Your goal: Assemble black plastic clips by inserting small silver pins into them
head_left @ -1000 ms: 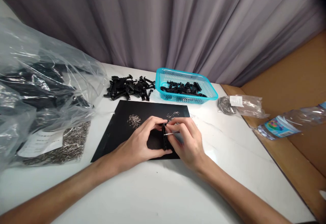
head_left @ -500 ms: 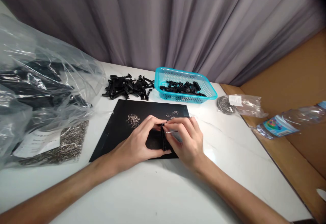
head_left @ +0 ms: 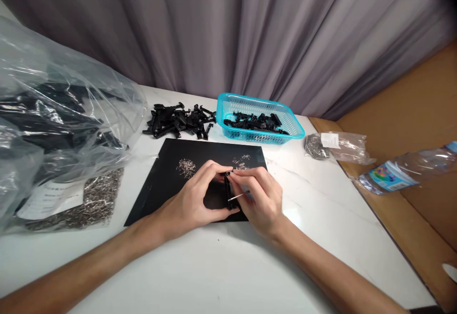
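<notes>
My left hand [head_left: 194, 195] grips a narrow black plastic part [head_left: 227, 191] upright by its two ends, between thumb below and fingers above. My right hand [head_left: 262, 197] is closed at the part's upper end, thumb and forefinger pinched there; anything tiny between those tips is hidden. A thin silvery metal tool [head_left: 238, 196] sticks out of the right hand, its tip close to the part's lower half. Under both hands lies a black mat [head_left: 153, 195]. Small metal pieces form one pile [head_left: 186, 167] at its left and a looser pile [head_left: 242, 165] beyond my fingers.
Behind the mat are a heap of black parts [head_left: 178, 121] and a blue basket [head_left: 228, 135] holding similar ones. Large clear bags [head_left: 71, 109] and a bag of metal pieces [head_left: 102, 195] stand left. A small bag [head_left: 317, 146] and a plastic bottle [head_left: 392, 176] lie right.
The metal tool in my right hand has tilted, its tip moving down along the black part. The right fingers have shifted slightly; the left hand is almost still.
</notes>
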Demonstrator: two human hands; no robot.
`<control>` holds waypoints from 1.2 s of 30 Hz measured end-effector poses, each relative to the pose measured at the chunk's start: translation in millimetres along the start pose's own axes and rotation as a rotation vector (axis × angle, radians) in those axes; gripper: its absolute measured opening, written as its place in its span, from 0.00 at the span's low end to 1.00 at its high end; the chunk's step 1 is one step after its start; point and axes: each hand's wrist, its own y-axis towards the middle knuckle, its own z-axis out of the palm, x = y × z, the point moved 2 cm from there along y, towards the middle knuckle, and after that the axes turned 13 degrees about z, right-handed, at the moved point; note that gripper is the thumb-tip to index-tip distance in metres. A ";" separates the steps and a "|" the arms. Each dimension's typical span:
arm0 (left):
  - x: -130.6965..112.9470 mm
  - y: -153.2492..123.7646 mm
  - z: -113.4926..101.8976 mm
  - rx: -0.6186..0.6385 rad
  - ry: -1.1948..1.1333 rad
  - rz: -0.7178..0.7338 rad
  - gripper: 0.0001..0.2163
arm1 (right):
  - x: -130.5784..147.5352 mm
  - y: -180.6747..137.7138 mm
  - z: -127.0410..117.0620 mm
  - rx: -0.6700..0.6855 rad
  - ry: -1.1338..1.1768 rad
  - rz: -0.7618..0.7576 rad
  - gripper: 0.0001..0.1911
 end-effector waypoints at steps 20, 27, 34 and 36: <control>-8.0 3.0 -4.7 -0.063 -0.019 0.010 0.26 | 3.2 0.6 -5.3 0.163 0.014 -0.136 0.15; -8.4 1.7 -5.5 -0.030 0.042 -0.022 0.29 | -13.4 20.5 -26.7 0.142 -0.091 0.199 0.21; -7.6 1.6 -5.9 0.032 0.025 -0.040 0.31 | -28.7 26.2 -27.0 0.255 -0.137 0.446 0.39; -6.3 1.5 -6.1 0.033 0.029 -0.063 0.32 | -32.3 26.4 -24.9 0.338 -0.030 0.615 0.39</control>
